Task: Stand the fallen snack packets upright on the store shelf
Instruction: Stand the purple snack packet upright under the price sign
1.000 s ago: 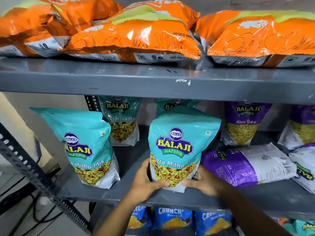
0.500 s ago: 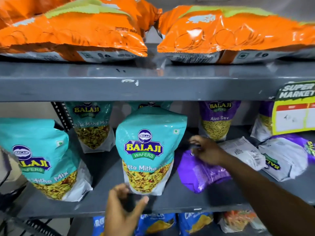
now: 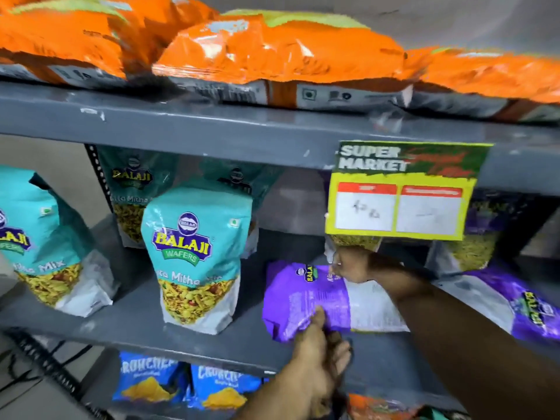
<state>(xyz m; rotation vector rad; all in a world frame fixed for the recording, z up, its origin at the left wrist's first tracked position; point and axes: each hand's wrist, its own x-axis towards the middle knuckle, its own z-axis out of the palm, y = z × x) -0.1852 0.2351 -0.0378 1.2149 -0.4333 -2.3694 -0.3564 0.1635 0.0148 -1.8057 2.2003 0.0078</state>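
Reaching into the middle shelf (image 3: 212, 344) of a grey metal store rack, a person takes a fallen purple snack packet (image 3: 306, 301) in both hands. The packet lies flat on its side near the front edge of the shelf, right of centre, its printed back facing up. The left hand (image 3: 318, 356) comes up from below the shelf lip, its grip clamped on the packet's near left corner with the thumb pressed on top. The right hand (image 3: 351, 265) reaches across from the right, its grip closed on the packet's far top edge, just beneath a yellow supermarket price tag (image 3: 403, 192) hanging from the shelf above. Left of the purple packet, a teal Balaji packet (image 3: 197, 253) stands upright, with another teal packet (image 3: 45, 244) leaning further left and more behind them. A second purple packet (image 3: 521, 304) lies flat at the right. Orange bags (image 3: 272, 53) lie on the top shelf, and blue packets (image 3: 181, 380) stand on the shelf below.
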